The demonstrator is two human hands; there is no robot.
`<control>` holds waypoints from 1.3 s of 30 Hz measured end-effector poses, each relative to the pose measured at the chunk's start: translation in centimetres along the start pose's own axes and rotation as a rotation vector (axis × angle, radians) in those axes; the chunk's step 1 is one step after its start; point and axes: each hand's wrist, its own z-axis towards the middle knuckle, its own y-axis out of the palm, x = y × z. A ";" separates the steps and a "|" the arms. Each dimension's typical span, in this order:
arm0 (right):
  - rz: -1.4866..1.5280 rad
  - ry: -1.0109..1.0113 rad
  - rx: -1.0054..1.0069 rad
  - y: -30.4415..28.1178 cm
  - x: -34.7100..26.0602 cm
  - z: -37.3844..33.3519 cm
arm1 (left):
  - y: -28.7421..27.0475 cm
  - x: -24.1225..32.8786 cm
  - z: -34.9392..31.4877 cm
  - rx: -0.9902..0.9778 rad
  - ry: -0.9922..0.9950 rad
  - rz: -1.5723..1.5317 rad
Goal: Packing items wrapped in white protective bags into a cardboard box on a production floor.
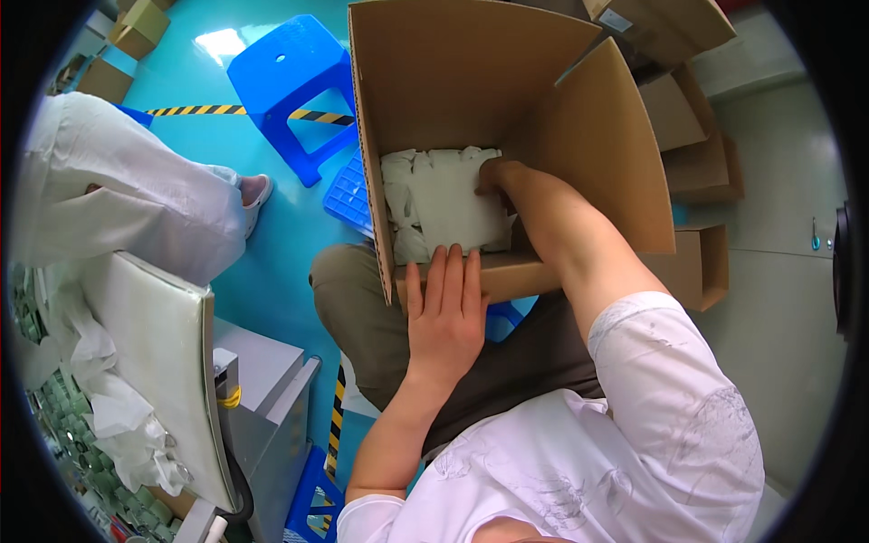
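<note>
A tall open cardboard box [471, 72] stands in front of me by my knees. Low inside it lies a layer of white paper-wrapped bundles [453, 204], packed close together, with crumpled wrapping along the left. My right hand [496, 177] reaches down into the box and touches the right end of the bundles. Its fingers point down and are mostly hidden, so their grip does not show. Stretched flat over the box's near edge, my left hand [448, 308] has its fingertips beside the nearest bundles and holds nothing.
Left of the box are a blue stool [285, 63] and a blue crate [351, 195]. Another person's white-clothed leg [136, 181] is at far left. A worktable [154, 344] holds white paper and many small greenish pieces. More cardboard boxes [697, 262] line the right side.
</note>
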 end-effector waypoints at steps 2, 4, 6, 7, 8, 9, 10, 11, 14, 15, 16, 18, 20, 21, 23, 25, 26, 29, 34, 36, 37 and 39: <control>-0.008 -0.036 0.026 0.6 -0.7 1.3 | 0.0 -0.2 -0.4 0.001 -0.019 0.002; -0.065 -0.054 0.064 2.3 1.1 4.1 | 0.3 0.0 0.0 0.001 -0.002 0.003; 0.162 -0.271 -0.123 1.6 11.0 6.9 | 0.8 1.2 1.5 0.029 0.062 -0.042; 0.365 -0.575 -0.326 1.0 11.2 6.9 | 0.9 1.1 1.3 0.031 0.053 -0.032; 0.372 -0.577 -0.332 1.3 11.0 6.6 | 1.0 1.1 1.2 0.038 0.051 -0.027; 0.345 -0.459 -0.348 0.4 7.1 5.7 | 1.0 0.7 0.9 0.019 0.037 -0.012; 0.315 -0.337 -0.360 -0.7 3.3 4.0 | 0.8 0.4 0.5 0.016 0.016 0.000; 0.285 -0.207 -0.364 -2.1 -0.2 1.8 | 0.7 0.3 0.2 0.019 0.002 0.005; 0.150 -0.040 -0.359 -4.1 -6.3 -4.8 | 0.1 0.0 -0.1 0.001 -0.014 0.020; 0.086 -0.127 -0.358 -3.6 -6.8 -5.2 | 0.2 0.1 0.1 0.009 0.000 0.016; 0.014 -0.190 -0.362 -2.9 -7.5 -5.4 | 0.3 0.2 0.2 0.000 -0.001 0.004; -0.064 -0.260 -0.361 -0.8 -8.4 -5.2 | 0.3 0.3 0.1 -0.006 -0.007 0.001; -0.502 -0.578 0.047 1.7 -8.0 -3.9 | 0.3 0.5 0.3 -0.009 0.007 -0.010; -0.478 -0.515 0.092 2.4 -8.3 -3.4 | 0.2 0.5 0.2 -0.011 0.000 -0.003; -0.422 -0.505 0.102 2.9 -8.2 -2.2 | -0.1 0.5 0.1 -0.016 -0.002 -0.012; -0.366 -0.480 0.114 3.4 -8.1 -0.9 | -0.3 0.5 0.2 -0.016 -0.004 -0.010; -0.417 -0.506 0.053 3.6 -7.7 -0.2 | -0.4 0.7 0.5 -0.014 0.007 -0.015; -0.444 -0.515 -0.043 1.9 -7.2 -0.1 | -0.1 0.8 0.9 -0.007 0.022 -0.040; -0.268 -0.451 0.069 -7.2 -10.5 -11.4 | -0.9 0.1 0.2 -0.030 0.005 -0.025; -0.138 -0.369 0.329 -10.0 -9.6 -19.7 | -1.3 0.4 0.4 -0.022 0.008 -0.011; -0.080 -0.267 0.418 -10.5 -8.7 -23.0 | -1.3 0.7 0.8 -0.023 0.019 -0.010; -0.005 -0.203 1.059 -7.4 -5.6 -28.9 | -1.5 1.0 1.0 -0.010 0.032 0.012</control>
